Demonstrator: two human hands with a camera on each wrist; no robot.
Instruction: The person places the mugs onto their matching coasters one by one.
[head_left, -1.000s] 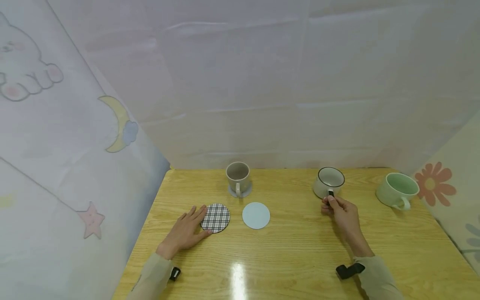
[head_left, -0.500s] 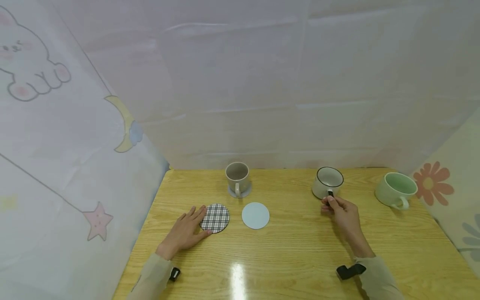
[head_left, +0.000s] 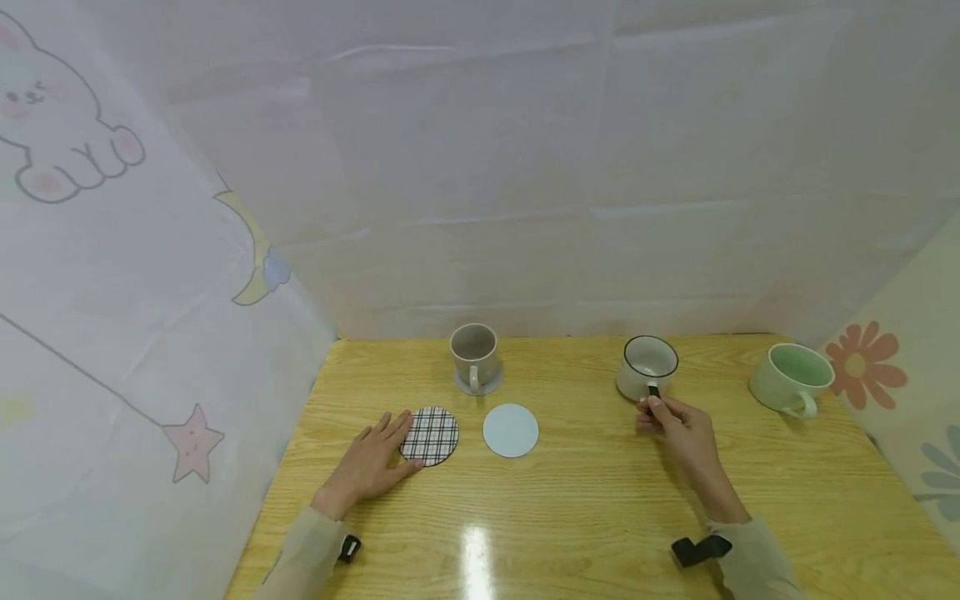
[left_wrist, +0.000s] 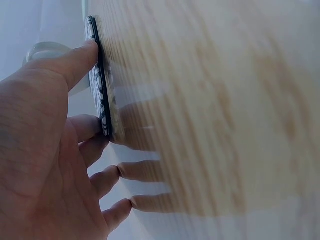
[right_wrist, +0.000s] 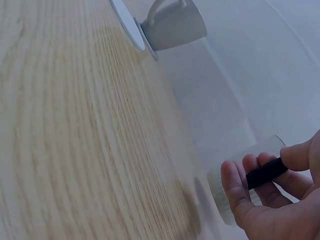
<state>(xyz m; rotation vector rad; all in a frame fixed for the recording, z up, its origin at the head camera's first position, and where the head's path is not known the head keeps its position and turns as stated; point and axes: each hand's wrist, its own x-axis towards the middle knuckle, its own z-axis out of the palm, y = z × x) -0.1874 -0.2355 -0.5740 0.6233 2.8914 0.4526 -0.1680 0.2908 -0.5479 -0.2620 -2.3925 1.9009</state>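
Observation:
My right hand (head_left: 690,435) grips the black handle (right_wrist: 267,173) of a white mug with a dark rim (head_left: 634,382), thumb on one side and fingers curled on the other. The mug stays upright; whether its base touches the table I cannot tell. My left hand (head_left: 364,468) rests on the table, fingers spread and fairly straight. Its thumb and index finger touch the edge of a round plaid coaster (head_left: 432,437). In the left wrist view the coaster (left_wrist: 100,80) appears edge-on, flat on the wood.
A pale blue round coaster (head_left: 511,431) lies right of the plaid one. Behind them a grey-beige mug (head_left: 467,364) stands on a light coaster (head_left: 492,386). A green mug (head_left: 780,385) is at the far right. A cloth wall (head_left: 480,250) borders the wooden table (head_left: 570,508).
The white mug has shifted slightly left with my right hand, which keeps its grip on the handle. My left hand and the plaid coaster have stayed in place.

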